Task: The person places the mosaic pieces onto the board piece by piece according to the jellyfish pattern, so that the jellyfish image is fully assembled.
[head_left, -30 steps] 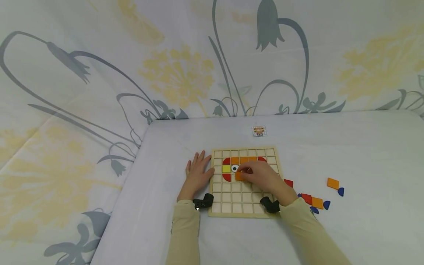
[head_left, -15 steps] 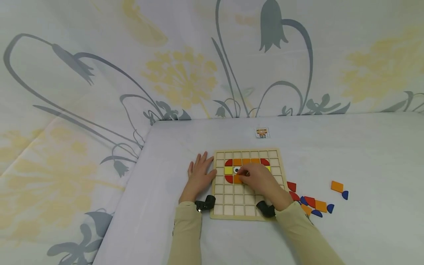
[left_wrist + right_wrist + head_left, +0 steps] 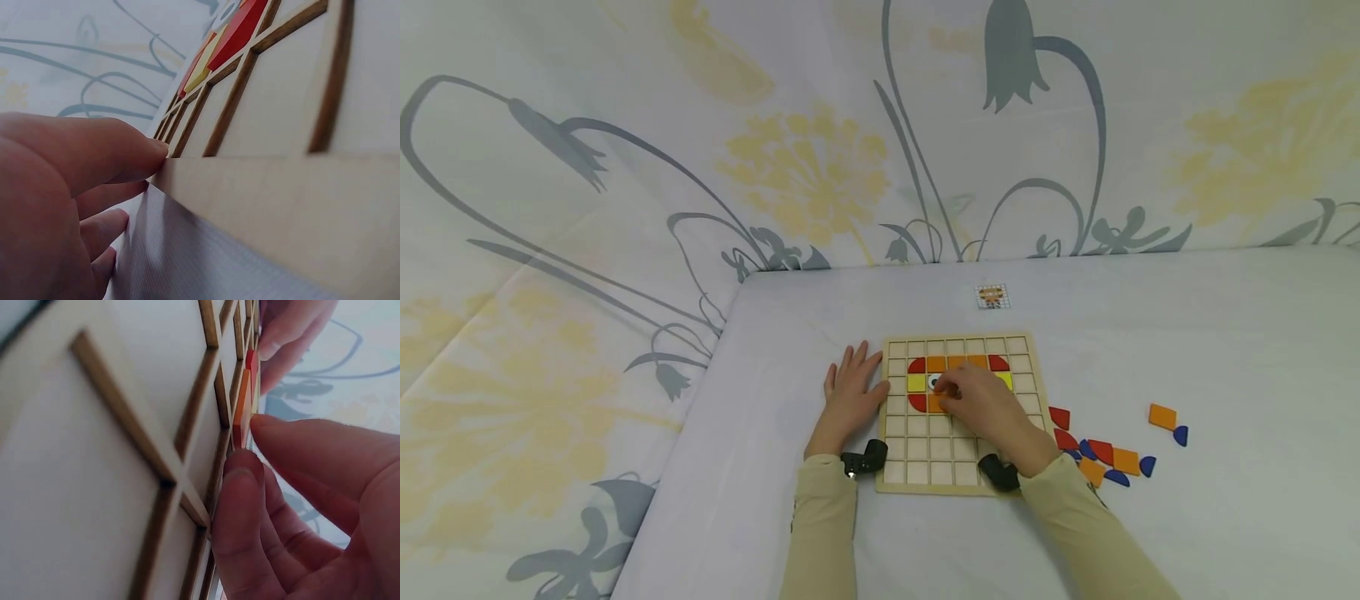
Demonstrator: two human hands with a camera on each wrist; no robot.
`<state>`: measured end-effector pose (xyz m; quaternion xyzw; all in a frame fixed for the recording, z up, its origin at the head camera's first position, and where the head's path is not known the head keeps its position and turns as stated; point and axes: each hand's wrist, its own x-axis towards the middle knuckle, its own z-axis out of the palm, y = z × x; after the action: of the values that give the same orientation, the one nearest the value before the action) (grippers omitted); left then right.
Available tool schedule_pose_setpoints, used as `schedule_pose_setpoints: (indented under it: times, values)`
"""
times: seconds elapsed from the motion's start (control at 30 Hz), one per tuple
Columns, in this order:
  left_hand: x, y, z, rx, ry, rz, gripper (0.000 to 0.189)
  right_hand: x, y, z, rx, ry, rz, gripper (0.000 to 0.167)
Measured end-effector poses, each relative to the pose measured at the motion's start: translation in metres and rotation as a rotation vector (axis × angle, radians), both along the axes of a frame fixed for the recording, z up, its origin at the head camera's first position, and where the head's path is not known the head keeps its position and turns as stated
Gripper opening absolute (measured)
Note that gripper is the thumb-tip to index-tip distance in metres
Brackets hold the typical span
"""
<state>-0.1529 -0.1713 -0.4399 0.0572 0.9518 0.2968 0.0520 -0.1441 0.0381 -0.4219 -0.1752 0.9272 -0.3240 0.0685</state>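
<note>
A wooden grid board (image 3: 917,473) lies on the white cloth, with coloured tiles set in its upper squares. In the head view my right hand (image 3: 988,406) is over the board, its finger and thumb at an orange square tile (image 3: 935,404) beside a red quarter-round tile (image 3: 917,402). The right wrist view shows the thumb and a fingertip pinching that orange tile (image 3: 242,412) at its edges. My left hand (image 3: 850,400) lies spread at the board's left side. In the left wrist view its thumb (image 3: 153,150) touches the board's rim (image 3: 262,200).
Loose red, orange and blue tiles (image 3: 1101,452) lie right of the board, partly by the right sleeve. Farther right are an orange tile (image 3: 1162,417) and a blue one (image 3: 1181,435). A small pattern card (image 3: 992,297) lies beyond the board. Flowered cloth (image 3: 820,167) rises behind.
The orange tile, earlier held askew by my right hand, now sits straight in the square beside the red quarter-round. My left hand stays at the board's edge.
</note>
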Motion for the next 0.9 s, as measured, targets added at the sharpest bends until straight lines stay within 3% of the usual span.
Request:
schedule_pose_setpoints:
  times: [0.3, 0.6, 0.9]
  values:
    - [0.000, -0.001, 0.000, 0.009, 0.009, -0.005, 0.050, -0.004, 0.010, 0.005, -0.074, -0.082, 0.054, 0.015]
    - [0.000, -0.001, 0.000, -0.013, -0.010, 0.004, 0.050, -0.003, 0.026, 0.011, -0.062, -0.043, 0.117, 0.015]
    - [0.000, 0.000, 0.000, -0.009, 0.002, 0.000, 0.050, 0.001, 0.053, 0.021, -0.002, -0.023, 0.110, 0.016]
